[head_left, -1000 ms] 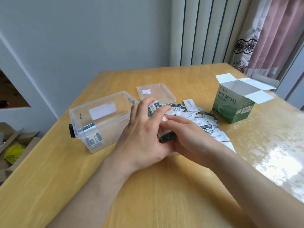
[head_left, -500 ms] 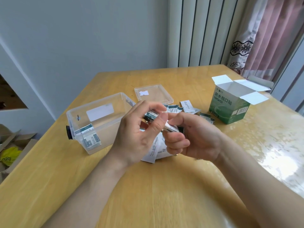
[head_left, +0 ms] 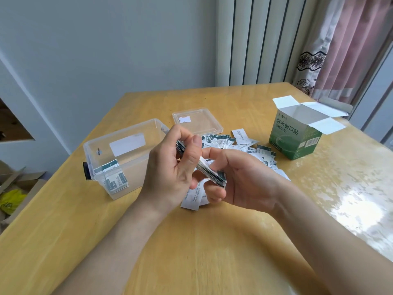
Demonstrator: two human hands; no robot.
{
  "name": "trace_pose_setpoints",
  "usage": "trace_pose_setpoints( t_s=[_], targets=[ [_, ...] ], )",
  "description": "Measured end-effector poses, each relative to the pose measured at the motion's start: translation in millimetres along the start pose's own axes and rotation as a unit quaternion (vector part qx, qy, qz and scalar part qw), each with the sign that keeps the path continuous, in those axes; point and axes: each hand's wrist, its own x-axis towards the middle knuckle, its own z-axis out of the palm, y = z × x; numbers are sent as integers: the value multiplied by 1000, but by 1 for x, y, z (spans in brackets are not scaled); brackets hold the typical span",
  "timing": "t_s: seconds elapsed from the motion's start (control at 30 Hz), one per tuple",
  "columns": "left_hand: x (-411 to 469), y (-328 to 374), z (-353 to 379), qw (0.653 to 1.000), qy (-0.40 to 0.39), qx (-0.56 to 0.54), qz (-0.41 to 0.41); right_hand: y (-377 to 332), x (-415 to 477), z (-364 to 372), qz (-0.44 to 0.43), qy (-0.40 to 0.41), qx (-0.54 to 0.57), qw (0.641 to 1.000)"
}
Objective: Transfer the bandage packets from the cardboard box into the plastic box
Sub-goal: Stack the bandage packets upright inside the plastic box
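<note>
A stack of bandage packets (head_left: 209, 174) is held above the table between both hands. My left hand (head_left: 170, 167) grips its upper end with thumb and curled fingers; my right hand (head_left: 240, 179) pinches its lower end. A clear plastic box (head_left: 127, 150) stands open to the left, with a few packets (head_left: 114, 177) upright in its near corner. Loose packets (head_left: 229, 142) lie scattered on the table behind my hands, and some (head_left: 193, 198) lie under them. The green cardboard box (head_left: 295, 137) stands open at the right.
The plastic box's clear lid (head_left: 197, 120) lies flat behind the loose packets. The wooden table (head_left: 191, 252) has glare at its right side. Cardboard boxes (head_left: 14, 188) sit on the floor to the left. A curtain (head_left: 350, 45) hangs at the back right.
Both hands have lifted the gathered stack off the table and hold it higher. The camera view shifted slightly. The boxes have not moved.
</note>
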Motion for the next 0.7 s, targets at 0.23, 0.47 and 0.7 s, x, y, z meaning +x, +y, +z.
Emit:
trace_pose_setpoints(
  t_s=[0.23,0.47,0.7],
  targets=[
    [1,2,-3,999,7,40,5,1,-2,0,-9,41,-91,995],
    [-1,5,0,995,-20,98,-5,-3,-3,-5,-67,82,-264,959],
    [-3,6,3,993,-52,101,-20,-5,-6,-7,-48,92,-314,944]
  ],
)
